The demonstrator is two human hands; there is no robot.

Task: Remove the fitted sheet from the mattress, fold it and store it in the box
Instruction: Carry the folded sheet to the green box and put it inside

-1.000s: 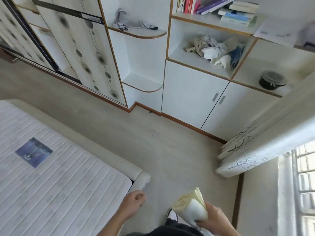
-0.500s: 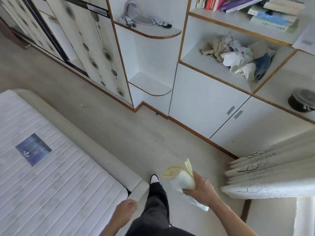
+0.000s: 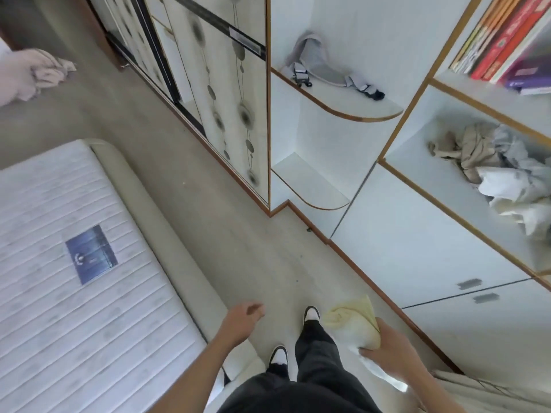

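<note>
The person stands on the floor (image 3: 250, 239) between the bed and the white cabinet (image 3: 411, 242). The right hand (image 3: 390, 345) grips the folded fitted sheet (image 3: 353, 326), a pale yellow and white bundle; the fingers are curled around its lower part and the bundle sticks up and to the left from the hand. The sheet is held in the air above the floor, just beside the right shoe (image 3: 311, 314) and near the lower doors of the cabinet. No box shows in this view.

The left hand (image 3: 243, 318) holds nothing. Its fingers are loosely bent and relaxed, and it hangs over the floor just beside the padded edge of the bed frame (image 3: 167, 234). It touches neither the frame nor the sheet.

The mattress (image 3: 59, 248) lies bare on the left, with white quilted stripes and a dark blue label (image 3: 91, 254) sewn on its top. Both legs in dark trousers (image 3: 313, 368) are seen from above, with black and white shoes.

In the open compartment of the cabinet at the right lies a heap of crumpled clothes (image 3: 501, 168). Above it, books (image 3: 507, 40) lean on a shelf. On the rounded shelf (image 3: 351, 105) in the middle lies a grey bag with straps (image 3: 322, 67). To the left of it stands a wardrobe with patterned sliding doors (image 3: 214, 84). In the far left corner a pinkish cloth (image 3: 29, 76) lies in a pile.
</note>
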